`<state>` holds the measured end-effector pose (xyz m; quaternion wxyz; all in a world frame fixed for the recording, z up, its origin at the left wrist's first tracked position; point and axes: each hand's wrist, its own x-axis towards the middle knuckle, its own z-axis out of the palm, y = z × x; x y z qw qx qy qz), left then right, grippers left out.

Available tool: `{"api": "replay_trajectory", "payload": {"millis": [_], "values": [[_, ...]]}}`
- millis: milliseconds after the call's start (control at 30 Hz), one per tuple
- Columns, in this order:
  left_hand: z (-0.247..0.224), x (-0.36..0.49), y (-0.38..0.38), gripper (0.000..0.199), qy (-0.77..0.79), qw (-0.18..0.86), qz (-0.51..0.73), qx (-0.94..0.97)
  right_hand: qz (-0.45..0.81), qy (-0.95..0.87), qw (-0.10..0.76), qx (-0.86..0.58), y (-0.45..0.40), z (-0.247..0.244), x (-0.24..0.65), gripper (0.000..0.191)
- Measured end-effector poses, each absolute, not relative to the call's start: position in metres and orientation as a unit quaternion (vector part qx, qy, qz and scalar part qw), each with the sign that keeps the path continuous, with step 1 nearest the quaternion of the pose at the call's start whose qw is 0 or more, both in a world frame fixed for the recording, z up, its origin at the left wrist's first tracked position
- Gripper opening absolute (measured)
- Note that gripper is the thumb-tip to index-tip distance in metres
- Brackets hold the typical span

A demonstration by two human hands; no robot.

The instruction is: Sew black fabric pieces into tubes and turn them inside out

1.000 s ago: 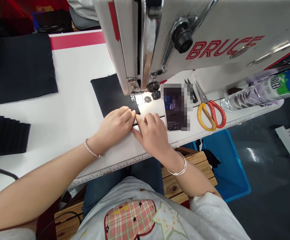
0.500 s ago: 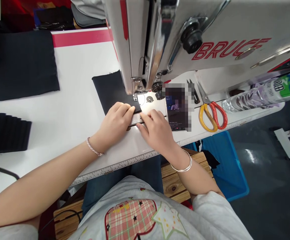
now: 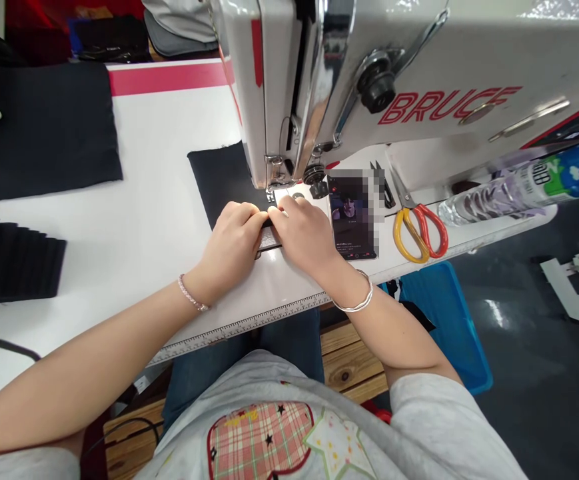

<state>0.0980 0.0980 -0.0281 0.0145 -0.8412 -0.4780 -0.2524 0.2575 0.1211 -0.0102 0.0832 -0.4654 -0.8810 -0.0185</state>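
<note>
A black fabric piece (image 3: 218,177) lies on the white sewing table (image 3: 134,220), its far part running under the presser foot (image 3: 270,196) of the silver BRUCE sewing machine (image 3: 394,73). My left hand (image 3: 232,241) grips the fabric's near edge just in front of the foot. Fingertips touching it, my right hand (image 3: 302,230) pinches the same edge from the right. Between my hands, the fabric's near part is mostly hidden, and a narrow metal strip (image 3: 269,247) shows beneath it.
To the right of the machine lie a phone (image 3: 353,227), small thread snips (image 3: 382,185), yellow-and-red scissors (image 3: 419,231) and a plastic water bottle (image 3: 519,187). Black fabric stacks (image 3: 52,127) sit at the left. A ruler (image 3: 242,327) lines the table's front edge, above a blue bin (image 3: 444,327).
My hands have drawn together, and my right hand has moved left until its fingertips meet my left hand at the fabric edge beside the presser foot.
</note>
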Motion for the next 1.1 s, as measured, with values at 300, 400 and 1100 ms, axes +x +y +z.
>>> {"api": "replay_trajectory", "payload": {"millis": [300,400,1100], "values": [[-0.031,0.096,0.096,0.022,-0.475,0.016,-0.267,-0.838,-0.034,-0.893,0.086,-0.441,0.123,-0.017,0.260,0.029],[-0.033,0.095,0.096,0.021,-0.467,0.025,-0.271,-0.841,-0.041,-0.892,0.092,-0.441,0.123,-0.020,0.262,0.027],[-0.034,0.088,0.101,0.023,-0.420,0.012,-0.282,-0.862,-0.086,-0.885,0.117,-0.442,0.119,-0.022,0.265,0.026]]}}
